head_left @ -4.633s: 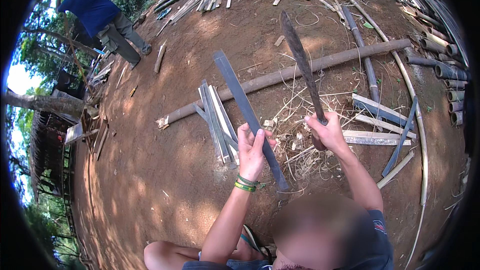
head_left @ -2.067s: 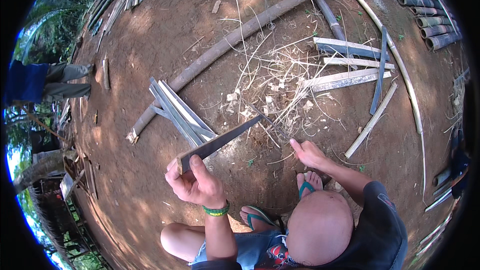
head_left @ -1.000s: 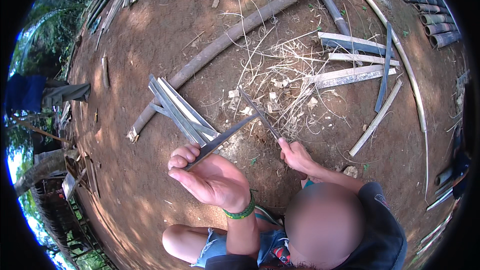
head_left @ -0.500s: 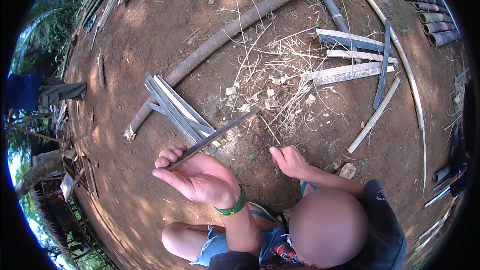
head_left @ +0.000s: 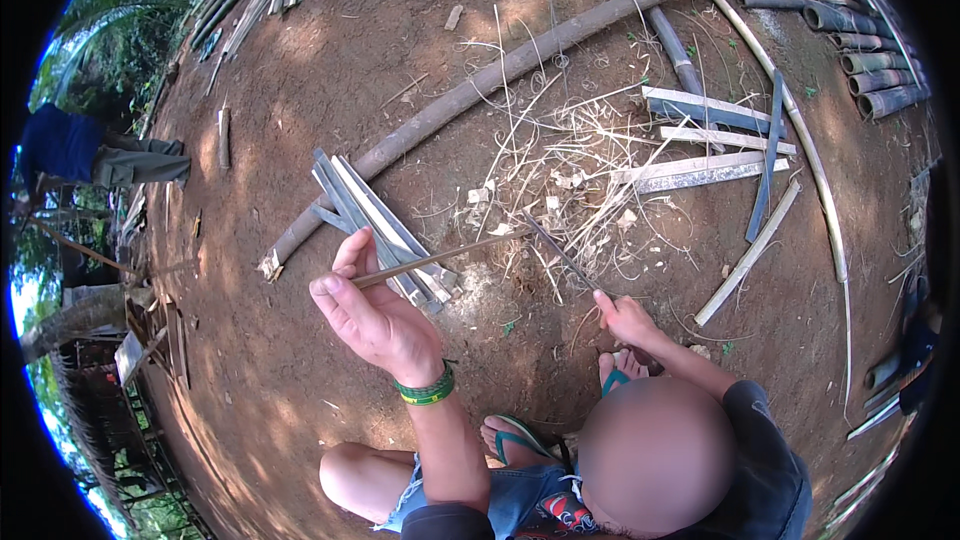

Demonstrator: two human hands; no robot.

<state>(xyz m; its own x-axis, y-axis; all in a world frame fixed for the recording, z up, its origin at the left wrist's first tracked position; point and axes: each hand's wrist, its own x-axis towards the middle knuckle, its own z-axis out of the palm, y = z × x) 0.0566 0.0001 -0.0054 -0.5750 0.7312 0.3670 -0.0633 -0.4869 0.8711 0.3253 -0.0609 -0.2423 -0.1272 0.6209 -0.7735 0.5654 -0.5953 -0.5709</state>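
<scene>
My left hand (head_left: pixel 375 318), with a green band at the wrist, is raised and pinches one end of a thin brown bamboo strip (head_left: pixel 440 259) between thumb and fingers. From there the strip points right across the middle of the view. My right hand (head_left: pixel 628 321) is closed around a narrow dark knife (head_left: pixel 562 253); its handle is hidden in the fist. The blade slants up and left, and its tip appears close to the strip's far end. Whether the two touch, I cannot tell. Behind the strip lies a stack of split bamboo slats (head_left: pixel 375 210).
Pale curled shavings (head_left: pixel 600 165) litter the brown soil ahead. A long pole (head_left: pixel 480 85) lies across the ground, with more bamboo slats (head_left: pixel 700 172) at right. Cut bamboo tubes (head_left: pixel 885 80) are piled far right. Another person (head_left: pixel 75 150) stands at far left.
My left hand has turned and its grip on the strip has become a pinch; the strip lies flatter. My right hand has moved right, and the knife blade now shows.
</scene>
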